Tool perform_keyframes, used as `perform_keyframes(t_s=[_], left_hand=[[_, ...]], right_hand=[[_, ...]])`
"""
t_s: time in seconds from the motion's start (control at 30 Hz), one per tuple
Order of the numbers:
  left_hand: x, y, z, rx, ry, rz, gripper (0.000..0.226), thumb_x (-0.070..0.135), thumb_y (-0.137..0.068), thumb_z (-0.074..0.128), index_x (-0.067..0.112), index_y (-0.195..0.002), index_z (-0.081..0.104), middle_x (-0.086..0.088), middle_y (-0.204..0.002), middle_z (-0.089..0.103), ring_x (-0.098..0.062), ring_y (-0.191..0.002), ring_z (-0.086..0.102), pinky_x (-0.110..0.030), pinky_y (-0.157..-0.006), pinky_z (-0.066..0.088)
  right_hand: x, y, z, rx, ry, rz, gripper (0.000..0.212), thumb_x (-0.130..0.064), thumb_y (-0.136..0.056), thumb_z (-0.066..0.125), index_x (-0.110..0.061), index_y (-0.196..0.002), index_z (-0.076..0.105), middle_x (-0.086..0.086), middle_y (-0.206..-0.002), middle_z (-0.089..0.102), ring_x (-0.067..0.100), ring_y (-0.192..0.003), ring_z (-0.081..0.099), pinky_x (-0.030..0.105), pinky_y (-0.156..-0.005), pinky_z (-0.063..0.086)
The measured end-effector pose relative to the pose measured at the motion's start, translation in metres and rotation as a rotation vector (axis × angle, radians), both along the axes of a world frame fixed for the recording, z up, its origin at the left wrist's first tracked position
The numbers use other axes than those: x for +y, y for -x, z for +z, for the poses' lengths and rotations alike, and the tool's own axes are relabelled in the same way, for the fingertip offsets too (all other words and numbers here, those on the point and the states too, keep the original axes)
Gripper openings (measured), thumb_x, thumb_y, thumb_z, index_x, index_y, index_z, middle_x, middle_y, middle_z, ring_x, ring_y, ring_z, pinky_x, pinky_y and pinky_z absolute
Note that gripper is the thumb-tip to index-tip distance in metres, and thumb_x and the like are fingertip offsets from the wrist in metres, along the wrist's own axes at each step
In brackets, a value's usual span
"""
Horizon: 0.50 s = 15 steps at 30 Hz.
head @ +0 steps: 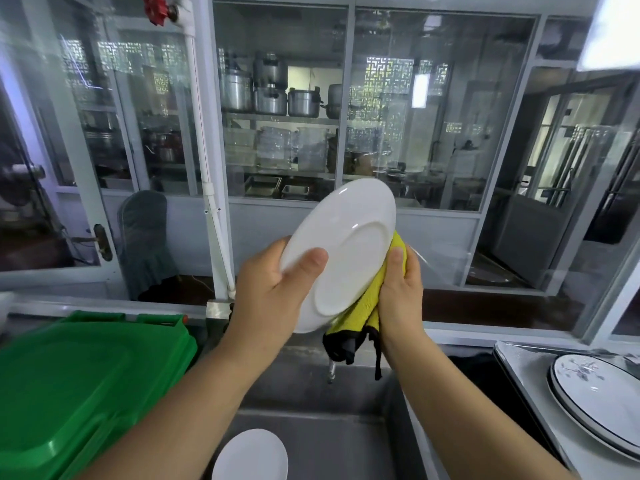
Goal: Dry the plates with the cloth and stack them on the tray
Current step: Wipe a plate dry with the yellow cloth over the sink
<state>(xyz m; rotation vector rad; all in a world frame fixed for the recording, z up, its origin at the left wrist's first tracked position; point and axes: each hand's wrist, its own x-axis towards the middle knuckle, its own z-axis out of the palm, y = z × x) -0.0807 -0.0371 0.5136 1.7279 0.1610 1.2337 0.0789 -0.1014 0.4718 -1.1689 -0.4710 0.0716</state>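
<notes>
A plain white plate [341, 251] is held up over the sink, tilted, its underside facing me. My left hand [273, 289] grips its lower left rim, thumb on the underside. My right hand [400, 289] presses a yellow cloth with black edging [360, 306] against the plate's far face and right rim. Loose cloth ends hang below the plate. Another white plate [251, 455] lies in the steel sink [346, 431]. On the right, a steel tray [516, 362] carries a stack of two black-rimmed plates with a flower print [599, 403].
A green plastic bin lid [79, 386] fills the counter to the left of the sink. A tap spout [331, 370] pokes down behind the hanging cloth. Glass partitions [415, 109] stand right behind the sink, with pots on shelves beyond.
</notes>
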Motion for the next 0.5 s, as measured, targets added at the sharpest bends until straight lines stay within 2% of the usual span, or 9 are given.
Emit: perform_keyframes(t_s=[0.1, 0.2, 0.27, 0.37, 0.43, 0.5], left_hand=[[0.004, -0.003, -0.007, -0.039, 0.045, -0.061, 0.014, 0.049, -0.078, 0.064, 0.047, -0.091, 0.067, 0.021, -0.096, 0.070, -0.001, -0.092, 0.065, -0.016, -0.067, 0.053], [0.018, -0.002, -0.011, 0.044, 0.197, -0.226, 0.025, 0.039, -0.071, 0.070, 0.052, -0.092, 0.068, 0.017, -0.095, 0.072, -0.004, -0.090, 0.067, -0.017, -0.067, 0.052], [0.031, 0.001, -0.007, 0.182, 0.254, -0.345, 0.032, 0.038, -0.062, 0.074, 0.047, -0.092, 0.070, 0.010, -0.095, 0.073, -0.010, -0.087, 0.069, -0.021, -0.065, 0.053], [0.042, 0.000, 0.006, 0.327, 0.283, -0.385, 0.020, 0.042, -0.070, 0.079, 0.037, -0.089, 0.074, 0.002, -0.094, 0.075, -0.017, -0.085, 0.072, -0.025, -0.063, 0.055], [0.042, -0.003, 0.007, 0.373, 0.254, -0.348, 0.019, 0.047, -0.072, 0.070, 0.035, -0.086, 0.075, 0.001, -0.092, 0.075, -0.018, -0.083, 0.072, -0.027, -0.065, 0.057], [0.039, -0.006, 0.002, 0.357, 0.240, -0.332, 0.017, 0.044, -0.074, 0.064, 0.035, -0.085, 0.075, 0.002, -0.089, 0.076, -0.016, -0.080, 0.072, -0.024, -0.064, 0.056]], right_hand=[[-0.002, -0.001, 0.003, 0.055, -0.036, 0.047, 0.027, -0.048, -0.087, 0.059, -0.037, -0.112, 0.056, -0.010, -0.102, 0.068, 0.005, -0.088, 0.066, 0.022, -0.070, 0.053], [-0.013, -0.010, 0.012, -0.035, -0.019, -0.001, 0.023, -0.035, -0.083, 0.069, -0.037, -0.101, 0.056, -0.009, -0.101, 0.066, -0.004, -0.080, 0.064, 0.013, -0.064, 0.051], [-0.021, -0.014, 0.016, -0.159, 0.017, -0.019, 0.027, -0.026, -0.080, 0.074, -0.037, -0.099, 0.058, -0.013, -0.096, 0.066, -0.006, -0.076, 0.063, 0.010, -0.061, 0.050], [-0.024, -0.014, 0.020, -0.363, 0.147, -0.014, 0.041, -0.019, -0.074, 0.079, -0.038, -0.103, 0.058, -0.009, -0.101, 0.063, 0.002, -0.090, 0.062, 0.019, -0.077, 0.051], [-0.025, -0.013, 0.023, -0.525, 0.263, -0.068, 0.048, -0.023, -0.073, 0.079, -0.039, -0.111, 0.055, -0.008, -0.106, 0.053, -0.001, -0.096, 0.054, 0.021, -0.085, 0.044], [-0.026, -0.013, 0.026, -0.694, 0.357, -0.134, 0.049, -0.030, -0.078, 0.074, -0.036, -0.122, 0.054, -0.010, -0.105, 0.045, -0.007, -0.094, 0.047, 0.018, -0.082, 0.041]])
